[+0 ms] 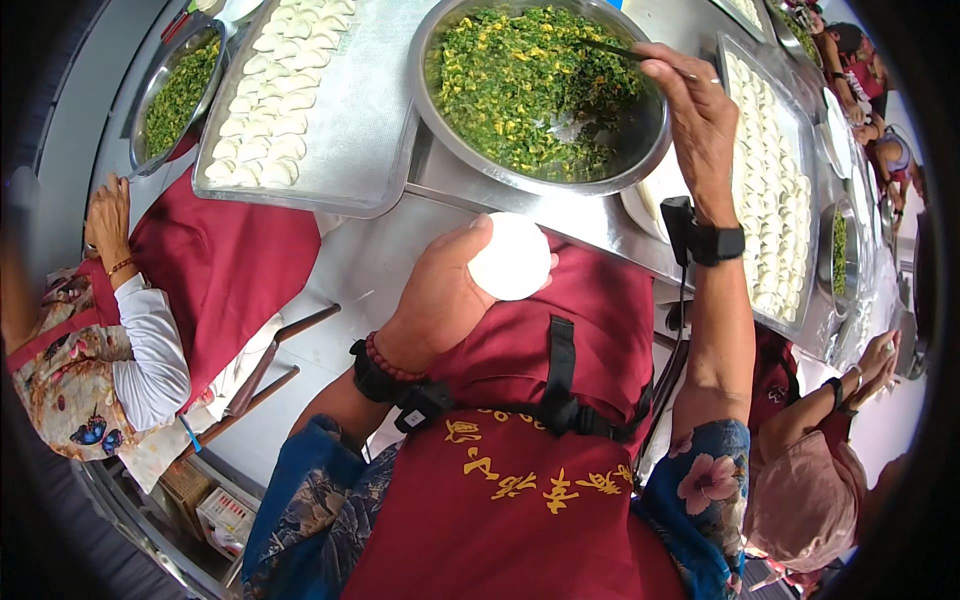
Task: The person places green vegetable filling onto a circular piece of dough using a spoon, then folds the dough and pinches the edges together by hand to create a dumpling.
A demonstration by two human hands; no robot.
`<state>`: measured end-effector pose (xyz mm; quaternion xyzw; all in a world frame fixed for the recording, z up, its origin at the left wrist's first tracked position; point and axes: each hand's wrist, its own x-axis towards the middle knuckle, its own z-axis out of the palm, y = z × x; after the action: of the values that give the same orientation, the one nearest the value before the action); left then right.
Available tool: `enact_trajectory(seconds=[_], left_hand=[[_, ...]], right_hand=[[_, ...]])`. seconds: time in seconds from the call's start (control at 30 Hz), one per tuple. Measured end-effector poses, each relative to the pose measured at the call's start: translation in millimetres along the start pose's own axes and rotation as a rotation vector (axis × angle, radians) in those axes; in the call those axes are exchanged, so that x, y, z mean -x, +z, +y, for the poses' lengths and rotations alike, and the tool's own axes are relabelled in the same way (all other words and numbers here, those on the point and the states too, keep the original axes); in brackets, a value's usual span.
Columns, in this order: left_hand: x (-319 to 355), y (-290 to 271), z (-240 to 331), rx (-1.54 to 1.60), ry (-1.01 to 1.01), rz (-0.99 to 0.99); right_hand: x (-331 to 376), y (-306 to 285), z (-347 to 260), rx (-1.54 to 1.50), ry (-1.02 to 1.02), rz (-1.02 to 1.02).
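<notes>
A round white dumpling wrapper (pixel 510 257) lies across the fingers of my left hand (pixel 435 290), the thumb resting on its edge, in front of my dark red apron. My right hand (pixel 695 115) grips a thin dark stick-like utensil (pixel 618 50), perhaps chopsticks; I cannot tell whether it is one piece or two. Its tip reaches into chopped green filling with yellow bits (pixel 520 80). That filling sits in a wide steel bowl (pixel 640 158) at the table's near edge, with some of the bowl's bottom showing through.
Folded dumplings (pixel 262 110) fill the left part of a metal tray (pixel 385 160). More dumplings (pixel 768 200) stand in rows on a right-hand tray. White rounds (pixel 655 200) lie beside the bowl. A co-worker's hand (pixel 107 215) is near another filling bowl (pixel 140 140); other people work at right.
</notes>
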<state>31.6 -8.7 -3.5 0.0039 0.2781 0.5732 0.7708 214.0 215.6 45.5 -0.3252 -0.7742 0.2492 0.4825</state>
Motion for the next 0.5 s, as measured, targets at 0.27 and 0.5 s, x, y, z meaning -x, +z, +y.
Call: enact_trajectory(seconds=[0.27,0.5], left_hand=[[-3.7,-4.7,-2.5,-0.026,0.001,-0.002],[-0.9,0.6,0.5,-0.004,0.019,0.013]], right_hand=[[36.2,-7.5,-10.9,0.335,-0.045,-0.366],[32.7,-34.6,-20.8,-0.029,0.366,0.003]])
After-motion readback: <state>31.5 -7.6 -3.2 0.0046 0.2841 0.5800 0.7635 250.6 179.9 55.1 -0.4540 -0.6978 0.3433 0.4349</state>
